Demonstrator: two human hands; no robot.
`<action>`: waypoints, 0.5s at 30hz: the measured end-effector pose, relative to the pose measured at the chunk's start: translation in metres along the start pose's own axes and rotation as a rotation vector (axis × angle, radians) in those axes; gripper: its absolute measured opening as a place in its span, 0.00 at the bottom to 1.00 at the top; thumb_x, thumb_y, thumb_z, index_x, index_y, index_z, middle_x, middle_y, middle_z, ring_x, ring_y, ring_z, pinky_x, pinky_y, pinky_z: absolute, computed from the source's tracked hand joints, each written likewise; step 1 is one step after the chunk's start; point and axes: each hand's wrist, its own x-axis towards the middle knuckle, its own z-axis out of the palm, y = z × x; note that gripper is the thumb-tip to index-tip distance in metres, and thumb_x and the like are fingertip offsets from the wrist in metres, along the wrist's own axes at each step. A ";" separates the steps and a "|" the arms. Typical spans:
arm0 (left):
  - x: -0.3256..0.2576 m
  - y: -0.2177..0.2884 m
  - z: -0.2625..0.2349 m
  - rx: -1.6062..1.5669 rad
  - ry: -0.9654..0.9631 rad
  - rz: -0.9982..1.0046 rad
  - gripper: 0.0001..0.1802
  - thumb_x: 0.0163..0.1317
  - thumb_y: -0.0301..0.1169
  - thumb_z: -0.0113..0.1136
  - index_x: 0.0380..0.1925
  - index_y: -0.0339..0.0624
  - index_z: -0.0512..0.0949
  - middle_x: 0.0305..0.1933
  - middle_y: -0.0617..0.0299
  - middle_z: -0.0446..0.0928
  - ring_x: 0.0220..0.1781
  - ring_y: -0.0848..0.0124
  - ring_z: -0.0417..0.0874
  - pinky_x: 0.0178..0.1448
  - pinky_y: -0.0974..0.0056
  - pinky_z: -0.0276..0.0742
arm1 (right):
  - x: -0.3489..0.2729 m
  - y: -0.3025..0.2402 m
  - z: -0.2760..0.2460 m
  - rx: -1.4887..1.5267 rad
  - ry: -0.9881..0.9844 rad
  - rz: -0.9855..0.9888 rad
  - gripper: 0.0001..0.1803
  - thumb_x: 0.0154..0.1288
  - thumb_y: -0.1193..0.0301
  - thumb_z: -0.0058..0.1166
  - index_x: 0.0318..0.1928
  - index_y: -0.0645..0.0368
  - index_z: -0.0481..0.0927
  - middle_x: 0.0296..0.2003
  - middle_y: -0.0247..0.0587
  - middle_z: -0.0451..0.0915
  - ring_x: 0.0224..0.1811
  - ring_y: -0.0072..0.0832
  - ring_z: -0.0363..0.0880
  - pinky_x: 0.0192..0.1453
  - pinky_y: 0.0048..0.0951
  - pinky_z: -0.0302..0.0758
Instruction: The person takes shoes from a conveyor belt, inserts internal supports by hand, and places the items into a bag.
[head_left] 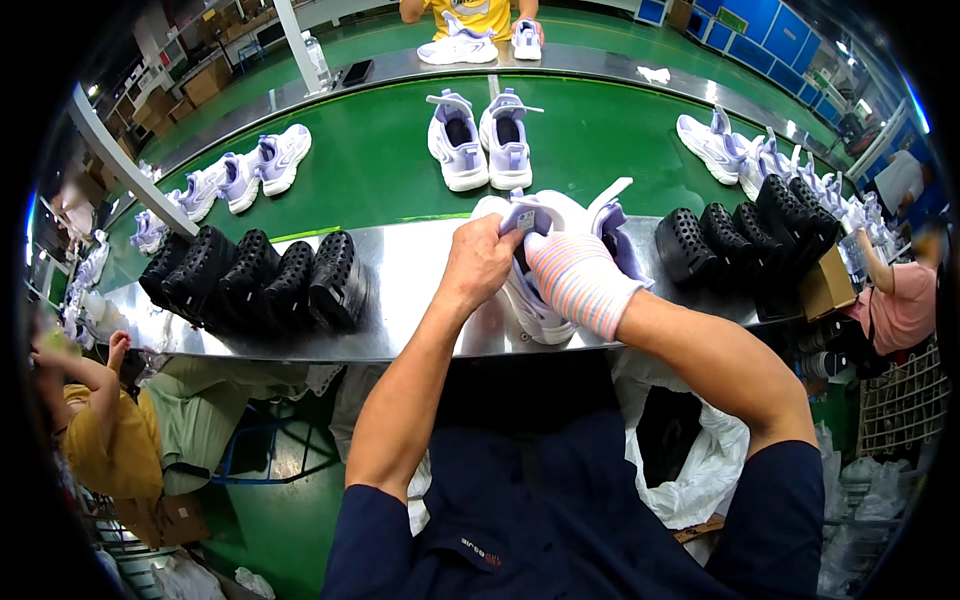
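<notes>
A white and lavender sneaker is held over the metal ledge in front of me, its heel toward my body. My left hand, bare, is closed with thumb and fingers pinching the sneaker's tongue, where a small pale label shows. My right hand, in a pink, orange and white striped glove, is curled over the same sneaker's opening, fingertips against the tongue; part of its grip is hidden. Just beyond that glove stands a second sneaker, partly covered, its strap sticking up.
Black perforated shoe-shaped pieces line the ledge at left, with more black pieces at right. A sneaker pair stands on the green belt. Other sneakers sit along both sides. People work opposite and beside me.
</notes>
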 end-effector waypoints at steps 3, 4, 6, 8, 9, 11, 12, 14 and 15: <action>0.006 0.015 0.003 -0.093 -0.012 -0.065 0.12 0.70 0.33 0.60 0.36 0.32 0.82 0.33 0.42 0.84 0.34 0.50 0.86 0.43 0.51 0.79 | 0.020 0.012 0.028 -0.001 0.194 0.106 0.12 0.70 0.68 0.56 0.47 0.63 0.83 0.37 0.54 0.89 0.41 0.49 0.90 0.42 0.48 0.85; 0.006 0.014 0.002 -0.113 0.008 -0.100 0.12 0.70 0.32 0.60 0.36 0.32 0.83 0.33 0.42 0.84 0.34 0.51 0.86 0.43 0.51 0.79 | 0.024 0.008 0.032 -0.025 0.211 0.150 0.10 0.69 0.70 0.55 0.46 0.62 0.83 0.36 0.54 0.88 0.42 0.49 0.90 0.42 0.50 0.85; 0.005 0.005 0.005 -0.205 0.032 -0.097 0.12 0.70 0.33 0.61 0.39 0.32 0.82 0.36 0.42 0.85 0.37 0.51 0.86 0.44 0.52 0.79 | 0.020 0.012 0.030 0.074 0.295 0.150 0.10 0.69 0.71 0.55 0.46 0.61 0.82 0.34 0.55 0.87 0.40 0.52 0.88 0.41 0.52 0.83; 0.002 -0.004 0.004 -0.212 0.038 -0.125 0.12 0.70 0.33 0.61 0.41 0.32 0.82 0.39 0.41 0.85 0.40 0.51 0.87 0.46 0.53 0.79 | 0.001 0.009 0.028 0.295 0.461 0.144 0.09 0.69 0.72 0.55 0.47 0.60 0.80 0.34 0.57 0.86 0.39 0.55 0.86 0.41 0.52 0.82; -0.002 0.007 0.005 -0.139 0.053 -0.172 0.14 0.69 0.35 0.63 0.41 0.33 0.82 0.42 0.42 0.85 0.44 0.49 0.87 0.50 0.52 0.80 | -0.012 0.013 0.030 0.356 0.622 0.153 0.09 0.68 0.72 0.56 0.47 0.59 0.79 0.33 0.58 0.85 0.38 0.57 0.85 0.40 0.52 0.81; -0.017 0.015 0.001 0.011 0.067 -0.104 0.31 0.62 0.42 0.67 0.58 0.28 0.78 0.47 0.38 0.86 0.53 0.44 0.87 0.61 0.50 0.80 | -0.027 0.025 0.024 0.348 0.659 0.245 0.14 0.67 0.68 0.63 0.48 0.63 0.79 0.33 0.57 0.86 0.38 0.56 0.86 0.42 0.48 0.82; -0.025 0.014 -0.001 0.114 0.075 -0.091 0.40 0.60 0.43 0.68 0.66 0.26 0.73 0.50 0.35 0.85 0.57 0.42 0.86 0.65 0.49 0.79 | -0.027 0.027 0.025 0.345 0.576 0.341 0.19 0.67 0.64 0.67 0.50 0.65 0.80 0.35 0.58 0.86 0.39 0.56 0.87 0.42 0.47 0.83; -0.024 0.044 -0.002 0.200 -0.125 -0.288 0.48 0.57 0.42 0.68 0.72 0.24 0.63 0.52 0.31 0.84 0.60 0.42 0.85 0.68 0.50 0.78 | -0.025 0.019 0.009 0.248 0.259 0.418 0.22 0.65 0.60 0.67 0.47 0.67 0.80 0.35 0.57 0.87 0.41 0.52 0.89 0.49 0.46 0.84; -0.024 0.058 -0.003 0.247 -0.219 -0.383 0.53 0.55 0.41 0.67 0.76 0.23 0.57 0.54 0.30 0.83 0.62 0.42 0.85 0.69 0.50 0.77 | -0.019 0.022 0.013 0.252 0.167 0.419 0.23 0.65 0.59 0.67 0.48 0.67 0.81 0.36 0.58 0.88 0.43 0.52 0.89 0.50 0.46 0.84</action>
